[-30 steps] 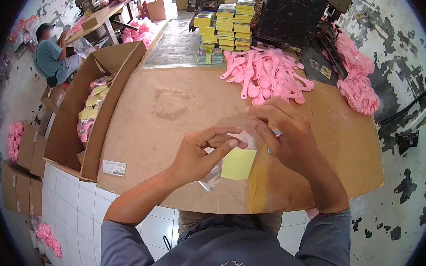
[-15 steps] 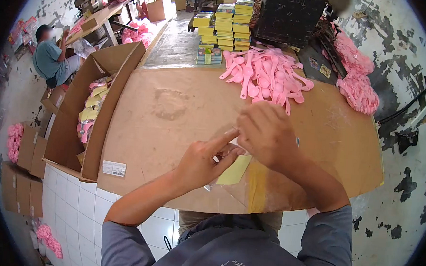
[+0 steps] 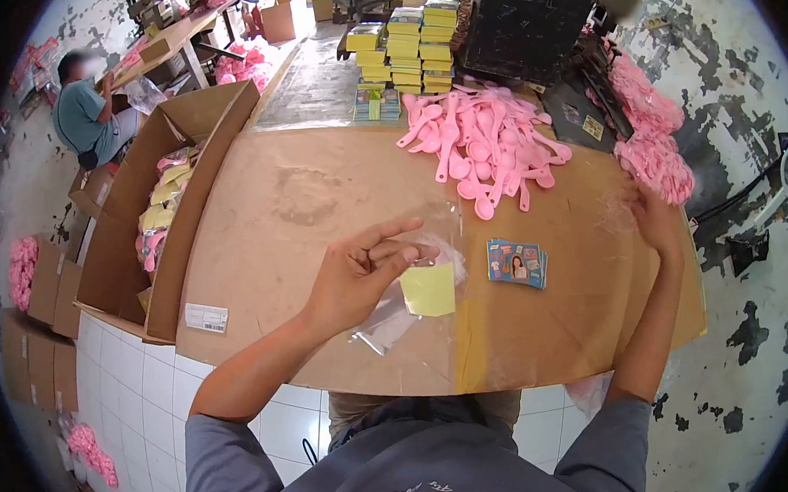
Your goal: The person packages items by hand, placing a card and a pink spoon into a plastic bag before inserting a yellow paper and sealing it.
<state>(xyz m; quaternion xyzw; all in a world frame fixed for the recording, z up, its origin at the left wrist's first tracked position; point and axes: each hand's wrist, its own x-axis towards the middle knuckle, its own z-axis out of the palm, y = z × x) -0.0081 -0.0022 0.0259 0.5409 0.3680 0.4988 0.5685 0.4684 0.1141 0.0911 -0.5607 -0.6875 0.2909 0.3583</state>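
My left hand (image 3: 352,275) is closed on the top of a clear plastic bag (image 3: 387,322), thumb and fingers pinching its edge. A pale yellow card (image 3: 428,290) shows in the bag, just below the fingertips. Out to the right, my right hand (image 3: 655,219) reaches over the table with its fingers apart, beside thin clear plastic scraps (image 3: 614,213). Between the two hands lies a small stack of printed cards (image 3: 516,264), blue with a picture on top. Beyond it spreads a heap of pink plastic spoons (image 3: 491,139).
A long cardboard box (image 3: 199,225) with packed bags stands along the left side. Stacks of yellow-edged cards (image 3: 406,53) rise at the back, near a dark box (image 3: 520,28). Pink bundles (image 3: 658,140) lie at right. A person (image 3: 91,110) sits far left.
My right hand has left my left hand and moved out to the right edge of the table. The printed card stack and the bag's yellow card are now uncovered. Several spoons slid nearer.
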